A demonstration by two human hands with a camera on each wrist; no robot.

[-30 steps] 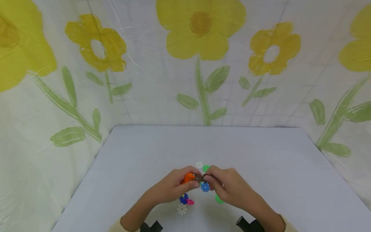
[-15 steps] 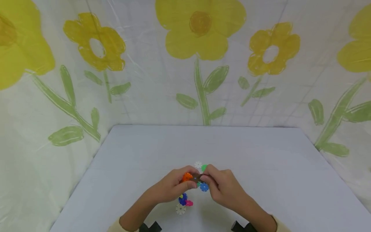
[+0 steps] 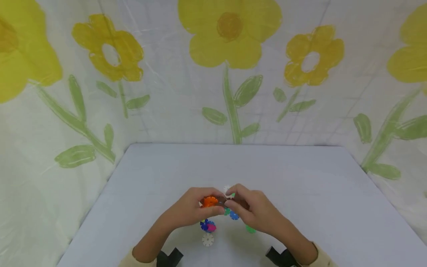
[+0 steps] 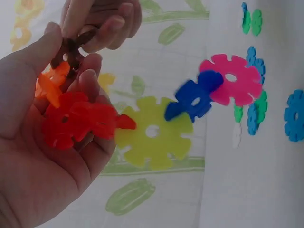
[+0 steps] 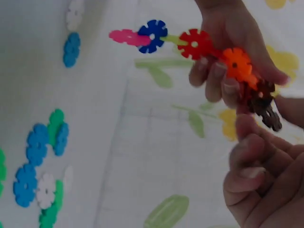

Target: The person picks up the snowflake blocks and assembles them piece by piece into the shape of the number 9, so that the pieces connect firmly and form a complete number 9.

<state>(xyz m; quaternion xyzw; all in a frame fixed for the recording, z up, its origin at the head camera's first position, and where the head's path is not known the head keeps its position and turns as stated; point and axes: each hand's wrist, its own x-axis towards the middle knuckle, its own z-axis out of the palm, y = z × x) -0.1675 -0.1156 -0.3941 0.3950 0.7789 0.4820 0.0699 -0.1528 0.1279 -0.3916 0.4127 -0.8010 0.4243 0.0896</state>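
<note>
My left hand point(image 4: 52, 123) grips a linked chain of notched plastic snowflake discs. Brown discs point(image 4: 69, 54) form the end between the hands. Along the chain come an orange disc point(image 3: 210, 201), red discs point(image 4: 66, 121), a yellow disc point(image 4: 154, 133), a blue disc point(image 4: 194, 97) and a pink disc point(image 4: 230, 80), which hang past the left fingers above the table. The right hand point(image 3: 261, 207) pinches the brown end between thumb and fingertip. Its other fingers point(image 5: 247, 183) curl loosely below. Fingers partly cover the brown discs, so their joint is unclear.
On the white table point(image 3: 160, 170) lie loose discs: a white disc point(image 3: 208, 240) near the front, a blue disc point(image 3: 234, 214) and a green disc point(image 3: 250, 229) by the right hand. More white and green ones lie partly hidden behind the hands. A flower-printed sheet point(image 3: 166, 111) hangs behind.
Both hands have risen slightly, and the left has shifted a little left with the chain. The right fingers have changed their hold at the brown end. The chain's pink end has swung slightly.
</note>
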